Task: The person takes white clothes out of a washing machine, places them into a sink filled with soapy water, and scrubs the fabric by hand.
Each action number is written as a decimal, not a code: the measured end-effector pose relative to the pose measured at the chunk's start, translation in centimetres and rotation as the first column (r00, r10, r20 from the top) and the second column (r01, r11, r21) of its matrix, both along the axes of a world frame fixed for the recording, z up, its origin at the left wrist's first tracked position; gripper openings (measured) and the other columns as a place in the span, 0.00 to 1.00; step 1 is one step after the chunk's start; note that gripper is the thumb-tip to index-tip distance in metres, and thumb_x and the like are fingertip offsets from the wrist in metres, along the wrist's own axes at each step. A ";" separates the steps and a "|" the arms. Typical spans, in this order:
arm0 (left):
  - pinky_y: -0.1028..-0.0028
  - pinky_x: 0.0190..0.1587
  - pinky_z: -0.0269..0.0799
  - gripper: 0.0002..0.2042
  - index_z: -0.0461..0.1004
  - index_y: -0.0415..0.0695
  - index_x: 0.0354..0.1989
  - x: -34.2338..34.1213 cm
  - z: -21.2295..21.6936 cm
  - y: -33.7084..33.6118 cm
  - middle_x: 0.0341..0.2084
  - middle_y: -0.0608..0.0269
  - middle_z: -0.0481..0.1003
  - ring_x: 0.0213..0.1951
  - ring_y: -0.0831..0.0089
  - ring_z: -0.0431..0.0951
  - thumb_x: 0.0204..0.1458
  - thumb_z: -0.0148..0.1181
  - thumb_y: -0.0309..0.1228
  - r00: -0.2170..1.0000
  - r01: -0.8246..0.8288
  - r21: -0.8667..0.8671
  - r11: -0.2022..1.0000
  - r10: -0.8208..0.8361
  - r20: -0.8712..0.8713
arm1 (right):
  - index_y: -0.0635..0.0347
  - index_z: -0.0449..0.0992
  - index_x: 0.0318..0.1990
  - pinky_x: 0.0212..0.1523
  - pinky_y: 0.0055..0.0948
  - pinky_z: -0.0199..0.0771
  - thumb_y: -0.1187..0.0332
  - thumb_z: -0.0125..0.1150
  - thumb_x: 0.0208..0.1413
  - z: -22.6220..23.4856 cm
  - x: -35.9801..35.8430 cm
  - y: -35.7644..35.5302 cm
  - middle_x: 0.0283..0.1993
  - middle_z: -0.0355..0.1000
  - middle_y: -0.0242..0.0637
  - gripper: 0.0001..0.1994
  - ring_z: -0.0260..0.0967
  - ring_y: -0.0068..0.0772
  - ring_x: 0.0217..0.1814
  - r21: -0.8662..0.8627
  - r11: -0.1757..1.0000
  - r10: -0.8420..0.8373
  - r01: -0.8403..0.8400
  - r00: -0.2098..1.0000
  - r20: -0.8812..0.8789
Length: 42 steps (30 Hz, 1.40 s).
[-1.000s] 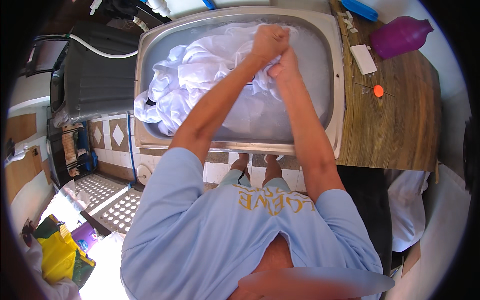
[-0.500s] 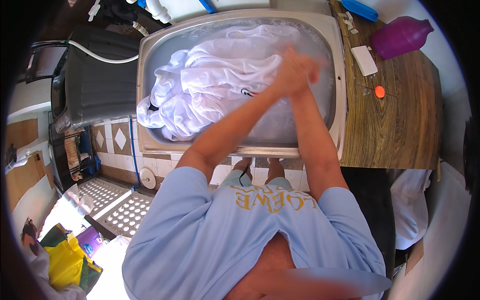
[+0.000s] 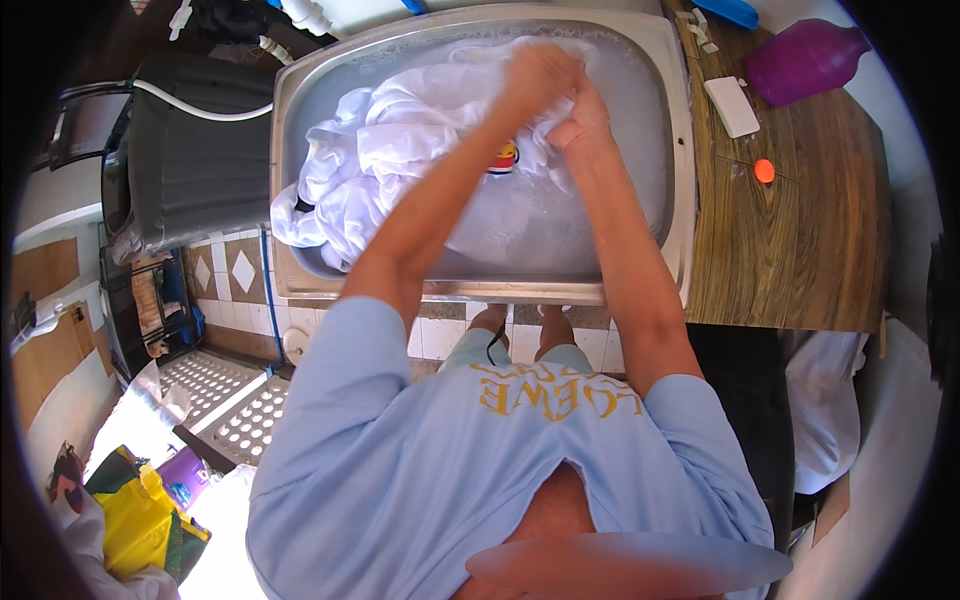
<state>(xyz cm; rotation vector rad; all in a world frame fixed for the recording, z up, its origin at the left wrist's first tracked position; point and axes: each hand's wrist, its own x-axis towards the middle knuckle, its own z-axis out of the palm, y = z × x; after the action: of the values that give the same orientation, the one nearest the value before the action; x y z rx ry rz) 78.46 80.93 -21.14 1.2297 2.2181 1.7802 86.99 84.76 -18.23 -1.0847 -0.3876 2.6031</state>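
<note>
A wet white garment (image 3: pixel 415 130) lies bunched in cloudy, sudsy water inside a metal sink basin (image 3: pixel 683 200). A small red and yellow patch (image 3: pixel 504 158) shows on the cloth near its right end. Over the far right part of the garment my two hands meet. My left hand (image 3: pixel 543 78) is closed on the fabric, its fingers slightly blurred. Just below and right of it, my right hand (image 3: pixel 585 118) grips a gathered fold of the same garment, which hangs down beside the wrist. The fingertips of both hands are partly hidden.
Right of the basin, a wooden counter (image 3: pixel 800 240) holds a purple container (image 3: pixel 808 62), a white block (image 3: pixel 732 107) and an orange cap (image 3: pixel 764 171). A dark grey appliance (image 3: pixel 205 150) with a white hose (image 3: pixel 200 119) stands at left. A yellow and green bag (image 3: pixel 145 520) sits lower left.
My hands, pressed together at the basin's right side, have moved left onto the garment and taken hold of it. Its end is lifted and bunched, exposing more of the coloured patch.
</note>
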 end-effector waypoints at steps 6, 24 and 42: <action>0.72 0.20 0.58 0.22 0.72 0.38 0.14 -6.7 6.7 -4.5 0.11 0.65 0.68 0.17 0.80 0.64 0.46 0.63 0.47 0.943 0.253 -0.660 0.708 -0.332 0.005 | 0.63 0.62 0.43 0.46 0.59 0.68 0.46 0.55 0.54 -4.1 0.3 6.6 0.36 0.62 0.40 0.26 0.65 0.44 0.40 0.119 0.965 -0.238 0.232 0.970 0.045; 0.71 0.27 0.67 0.15 0.72 0.40 0.16 5.0 3.3 0.6 0.17 0.60 0.72 0.21 0.68 0.73 0.47 0.60 0.38 0.996 -0.008 -0.300 0.954 -0.017 -0.082 | 0.57 0.68 0.46 0.44 0.33 0.70 0.49 0.50 0.57 -7.5 -0.4 1.4 0.44 0.68 0.34 0.21 0.67 0.30 0.44 0.509 0.858 0.113 0.069 0.942 -0.317; 0.75 0.26 0.68 0.13 0.73 0.38 0.18 9.2 4.3 0.6 0.14 0.63 0.73 0.19 0.80 0.71 0.48 0.62 0.35 0.968 0.247 0.222 0.943 -0.251 -0.008 | 0.61 0.65 0.46 0.43 0.30 0.70 0.55 0.53 0.58 -9.0 1.0 2.7 0.41 0.69 0.38 0.18 0.67 0.31 0.42 0.690 0.690 0.155 -0.218 0.976 0.154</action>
<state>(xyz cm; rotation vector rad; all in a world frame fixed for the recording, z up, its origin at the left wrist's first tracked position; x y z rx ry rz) 87.70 81.51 -16.82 1.4501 1.7930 1.9630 88.00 87.42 -27.28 -0.8868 -1.4468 2.1993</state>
